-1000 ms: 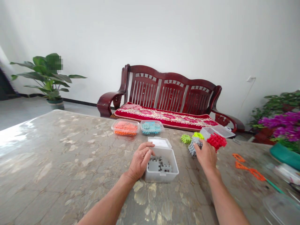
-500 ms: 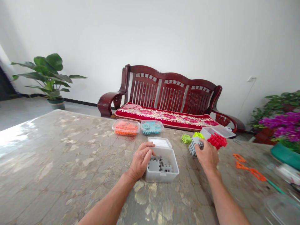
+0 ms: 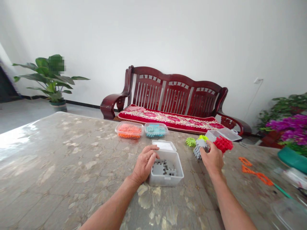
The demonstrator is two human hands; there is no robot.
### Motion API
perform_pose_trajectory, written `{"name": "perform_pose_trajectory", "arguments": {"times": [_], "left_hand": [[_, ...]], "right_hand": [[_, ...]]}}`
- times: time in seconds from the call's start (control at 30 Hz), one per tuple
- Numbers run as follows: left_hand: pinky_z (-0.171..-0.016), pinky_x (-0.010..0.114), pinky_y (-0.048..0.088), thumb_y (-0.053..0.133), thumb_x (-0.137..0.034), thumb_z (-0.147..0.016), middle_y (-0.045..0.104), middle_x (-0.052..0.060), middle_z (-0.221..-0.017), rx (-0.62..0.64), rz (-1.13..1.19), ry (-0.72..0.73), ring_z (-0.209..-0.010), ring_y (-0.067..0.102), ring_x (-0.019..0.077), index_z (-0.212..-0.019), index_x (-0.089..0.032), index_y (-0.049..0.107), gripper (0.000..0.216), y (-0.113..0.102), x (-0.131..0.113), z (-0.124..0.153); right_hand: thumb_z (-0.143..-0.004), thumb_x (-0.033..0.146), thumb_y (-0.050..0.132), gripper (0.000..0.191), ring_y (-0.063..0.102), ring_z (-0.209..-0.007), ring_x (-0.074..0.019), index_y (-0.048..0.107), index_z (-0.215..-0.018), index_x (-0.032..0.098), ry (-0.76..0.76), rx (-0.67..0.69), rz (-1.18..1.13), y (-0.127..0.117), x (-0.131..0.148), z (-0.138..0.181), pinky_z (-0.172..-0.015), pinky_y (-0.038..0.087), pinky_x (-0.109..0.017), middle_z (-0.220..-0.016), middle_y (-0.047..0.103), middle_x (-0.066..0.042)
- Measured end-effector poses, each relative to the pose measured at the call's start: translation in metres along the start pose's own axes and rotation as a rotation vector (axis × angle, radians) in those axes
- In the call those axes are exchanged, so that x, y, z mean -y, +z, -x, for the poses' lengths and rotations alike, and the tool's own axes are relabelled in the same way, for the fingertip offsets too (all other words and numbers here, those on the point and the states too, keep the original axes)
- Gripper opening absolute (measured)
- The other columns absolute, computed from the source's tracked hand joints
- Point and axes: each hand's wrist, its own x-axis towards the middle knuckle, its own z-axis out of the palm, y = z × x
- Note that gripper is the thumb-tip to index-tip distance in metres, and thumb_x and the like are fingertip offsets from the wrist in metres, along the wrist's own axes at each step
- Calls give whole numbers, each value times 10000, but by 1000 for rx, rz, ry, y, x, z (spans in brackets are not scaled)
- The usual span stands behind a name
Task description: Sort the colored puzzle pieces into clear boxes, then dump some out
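My left hand [image 3: 144, 162] is closed over the left rim of a clear plastic box [image 3: 166, 181], its fingertips bent just inside. Grey interlocking plastic pieces [image 3: 163, 168] lie loosely in the box, whose hinged lid [image 3: 164, 145] is tipped back behind it. Off to the right, my right hand [image 3: 213, 157] has thumb and fingers around a stack of grey interlocking pieces [image 3: 198, 150] on the table. Some of that stack is hidden by the fingers. Lime green pieces [image 3: 191, 142] sit just left of the stack, and a red cluster [image 3: 223, 144] is right behind my hand.
Two clear tubs, one with orange pieces [image 3: 129, 131] and one with light blue pieces [image 3: 156, 130], stand farther back. An open clear container [image 3: 226, 134] is behind the red cluster. Orange linked pieces [image 3: 256, 174] lie at right, near a flower pot [image 3: 291, 159]. A wooden bench [image 3: 172, 92] stands beyond the table.
Both hands stay in nearly the same places. Inside the box, a grey piece on the right of the pile appears to have dropped lower. The view has shifted very slightly.
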Motion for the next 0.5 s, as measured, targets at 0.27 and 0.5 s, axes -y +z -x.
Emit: {"name": "perform_pose_trajectory", "arguments": {"times": [0.27, 0.5], "left_hand": [[-1035, 361, 413, 352, -270, -976, 644, 86, -1141, -14, 10, 15, -1155, 565, 214, -780, -189, 662, 376, 1, 1, 0], [-1029, 362, 419, 356, -260, -973, 644, 84, -1139, -23, 3, 17, -1151, 567, 211, -782, -191, 672, 375, 2, 1, 0]], "right_hand": [[-749, 343, 639, 466, 614, -961, -225, 622, -1197, 215, -310, 452, -750, -31, 48, 13, -802, 500, -350, -1160, 671, -86], [-676, 133, 655, 508, 573, -1116, -228, 651, -1170, 250, -637, 825, -584, -56, 79, 37, -993, 432, -397, -1199, 661, -45]]}}
